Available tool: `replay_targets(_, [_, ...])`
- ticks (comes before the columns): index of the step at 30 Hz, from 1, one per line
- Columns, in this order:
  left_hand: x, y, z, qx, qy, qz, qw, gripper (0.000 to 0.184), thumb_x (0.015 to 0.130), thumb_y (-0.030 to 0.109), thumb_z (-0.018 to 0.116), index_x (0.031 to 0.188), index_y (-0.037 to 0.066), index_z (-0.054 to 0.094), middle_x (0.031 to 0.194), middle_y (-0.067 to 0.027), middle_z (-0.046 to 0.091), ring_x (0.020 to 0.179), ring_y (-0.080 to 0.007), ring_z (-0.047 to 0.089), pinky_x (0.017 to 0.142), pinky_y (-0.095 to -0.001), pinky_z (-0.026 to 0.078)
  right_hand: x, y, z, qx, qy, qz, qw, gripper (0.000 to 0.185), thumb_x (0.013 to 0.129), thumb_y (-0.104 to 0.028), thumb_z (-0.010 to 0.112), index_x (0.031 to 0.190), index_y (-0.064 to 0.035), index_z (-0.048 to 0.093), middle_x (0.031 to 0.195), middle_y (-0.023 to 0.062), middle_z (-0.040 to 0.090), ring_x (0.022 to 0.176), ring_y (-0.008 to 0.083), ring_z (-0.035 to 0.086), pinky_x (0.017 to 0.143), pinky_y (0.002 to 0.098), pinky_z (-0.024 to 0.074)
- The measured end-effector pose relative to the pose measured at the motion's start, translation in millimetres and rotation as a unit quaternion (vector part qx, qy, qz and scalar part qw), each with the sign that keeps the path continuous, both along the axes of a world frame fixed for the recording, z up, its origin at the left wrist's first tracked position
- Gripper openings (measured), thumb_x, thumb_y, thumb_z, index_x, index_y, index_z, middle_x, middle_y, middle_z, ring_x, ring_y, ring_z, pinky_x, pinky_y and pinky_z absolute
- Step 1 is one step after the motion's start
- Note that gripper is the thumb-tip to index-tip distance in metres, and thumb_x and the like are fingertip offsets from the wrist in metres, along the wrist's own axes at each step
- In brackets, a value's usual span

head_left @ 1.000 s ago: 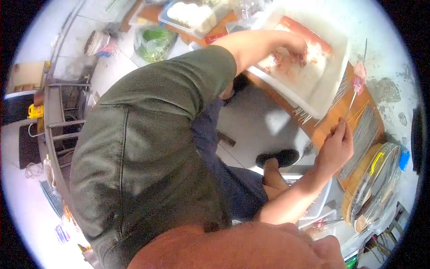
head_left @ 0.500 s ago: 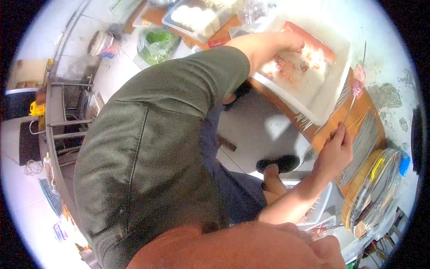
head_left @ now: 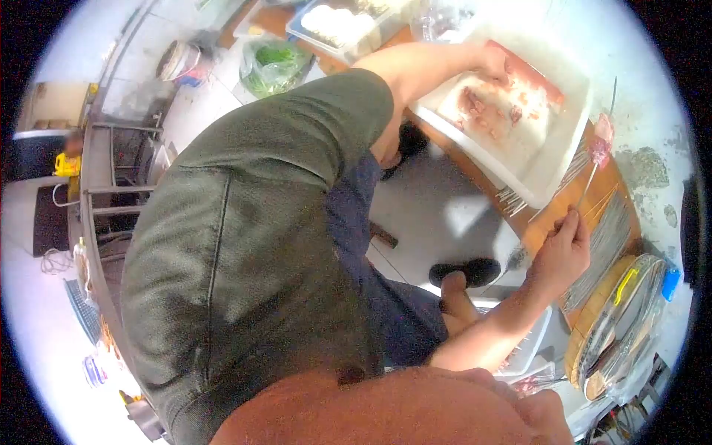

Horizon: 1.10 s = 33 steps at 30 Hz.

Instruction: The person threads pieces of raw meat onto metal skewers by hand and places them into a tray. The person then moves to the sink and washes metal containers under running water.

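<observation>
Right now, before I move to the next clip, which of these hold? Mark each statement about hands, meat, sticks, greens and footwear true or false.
1. The right hand holds a skewer with meat on it. True.
2. The left hand also grips that skewer. False: it is at the white tray.
3. Thin sticks lie on the wooden table. True.
4. The greens lie loose in the white tray. False: they are in a clear plastic bag.
5. A dark slipper is on the floor. True.
</observation>
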<state>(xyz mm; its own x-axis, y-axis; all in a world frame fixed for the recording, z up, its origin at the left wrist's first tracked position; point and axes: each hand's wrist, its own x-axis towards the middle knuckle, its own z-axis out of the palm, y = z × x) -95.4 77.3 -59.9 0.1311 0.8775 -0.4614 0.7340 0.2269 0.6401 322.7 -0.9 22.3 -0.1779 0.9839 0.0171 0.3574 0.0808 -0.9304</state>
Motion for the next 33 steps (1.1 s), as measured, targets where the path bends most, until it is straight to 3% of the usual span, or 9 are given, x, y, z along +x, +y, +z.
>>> replay_targets(2, [18, -4, -43, 0.225, 0.217, 0.094, 0.945, 0.042, 0.078, 0.029, 0.071, 0.116, 0.011, 0.068, 0.117, -0.0113, 0.067, 0.110, -0.0262, 0.061, 0.097, -0.0404, 0.046, -4, -8, 14, -0.018, -0.021, -0.004, 1.000, 0.026, 0.094, -0.020, 0.058, 0.104, 0.0016, 0.070, 0.072, -0.0014, 0.055, 0.062, 0.0049, 0.047, 0.055, 0.0207, 0.0382])
replay_targets(6, [55, -36, 4, 0.135, 0.106, 0.210, 0.963, 0.041, 0.076, 0.026, 0.073, 0.114, 0.012, 0.070, 0.111, -0.0088, 0.069, 0.101, -0.0216, 0.062, 0.091, -0.0376, 0.048, -5, -11, 13, -0.008, -0.020, 0.007, 1.000, 0.027, 0.094, -0.021, 0.058, 0.104, 0.0020, 0.070, 0.072, -0.0011, 0.056, 0.063, 0.0064, 0.049, 0.057, 0.0224, 0.0401])
replay_targets(9, [59, -38, 3, 0.147, -0.174, 0.221, 0.948, 0.037, 0.087, 0.016, 0.069, 0.121, 0.004, 0.062, 0.110, -0.0063, 0.066, 0.085, -0.0134, 0.063, 0.072, -0.0288, 0.052, -5, -10, 7, 0.026, -0.041, 0.029, 0.998, 0.027, 0.094, -0.021, 0.058, 0.103, 0.0019, 0.070, 0.072, -0.0006, 0.057, 0.064, 0.0075, 0.050, 0.058, 0.0238, 0.0410])
replay_targets(10, [77, -56, 36, 0.149, -0.141, 0.238, 0.949, 0.034, 0.087, 0.017, 0.069, 0.118, 0.005, 0.063, 0.109, -0.0063, 0.064, 0.081, -0.0103, 0.059, 0.068, -0.0249, 0.050, -7, -12, 6, 0.032, -0.045, 0.035, 0.998, 0.027, 0.094, -0.021, 0.058, 0.102, 0.0020, 0.070, 0.071, -0.0004, 0.057, 0.064, 0.0078, 0.050, 0.058, 0.0243, 0.0412])
replay_targets(14, [86, -66, 49, 0.188, -0.285, 0.308, 0.888, 0.030, 0.084, 0.023, 0.072, 0.110, 0.008, 0.069, 0.102, -0.0051, 0.066, 0.084, -0.0128, 0.060, 0.070, -0.0277, 0.050, -8, -17, 6, 0.024, -0.060, 0.079, 0.995, 0.028, 0.094, -0.022, 0.058, 0.100, 0.0027, 0.070, 0.071, 0.0008, 0.058, 0.065, 0.0080, 0.050, 0.058, 0.0249, 0.0408])
replay_targets(20, [64, -56, 27, 0.307, -0.118, 0.219, 0.919, 0.041, 0.081, 0.034, 0.072, 0.116, 0.014, 0.067, 0.104, -0.0067, 0.067, 0.096, -0.0169, 0.061, 0.080, -0.0316, 0.050, -2, -24, -4, 0.035, -0.056, 0.079, 0.995, 0.028, 0.095, -0.022, 0.057, 0.101, 0.0030, 0.069, 0.070, 0.0001, 0.055, 0.063, 0.0078, 0.048, 0.058, 0.0243, 0.0403])
replay_targets(23, [70, -57, 25, 0.327, -0.114, 0.237, 0.908, 0.035, 0.084, 0.030, 0.069, 0.111, 0.009, 0.067, 0.101, -0.0082, 0.068, 0.094, -0.0161, 0.064, 0.077, -0.0302, 0.051, 5, -29, -3, 0.036, -0.064, 0.033, 0.997, 0.026, 0.096, -0.021, 0.057, 0.099, 0.0020, 0.070, 0.070, -0.0009, 0.054, 0.062, 0.0068, 0.047, 0.055, 0.0232, 0.0386])
replay_targets(28, [89, -60, 46, 0.324, -0.140, 0.212, 0.911, 0.020, 0.087, 0.016, 0.062, 0.101, 0.002, 0.066, 0.094, -0.0088, 0.070, 0.084, -0.0143, 0.067, 0.073, -0.0272, 0.051, 8, -27, -7, -0.040, -0.010, 0.025, 0.999, 0.021, 0.097, -0.015, 0.056, 0.100, 0.0023, 0.067, 0.067, -0.0048, 0.045, 0.057, 0.0018, 0.035, 0.049, 0.0182, 0.0246])
replay_targets(33, [96, -72, 75, 0.314, -0.200, 0.273, 0.887, 0.017, 0.086, 0.005, 0.056, 0.100, 0.000, 0.064, 0.089, -0.0087, 0.070, 0.084, -0.0143, 0.067, 0.075, -0.0272, 0.052, -13, -18, -9, -0.083, -0.001, 0.043, 0.996, 0.020, 0.098, -0.014, 0.055, 0.101, 0.0018, 0.067, 0.068, -0.0047, 0.045, 0.057, 0.0016, 0.036, 0.049, 0.0181, 0.0251])
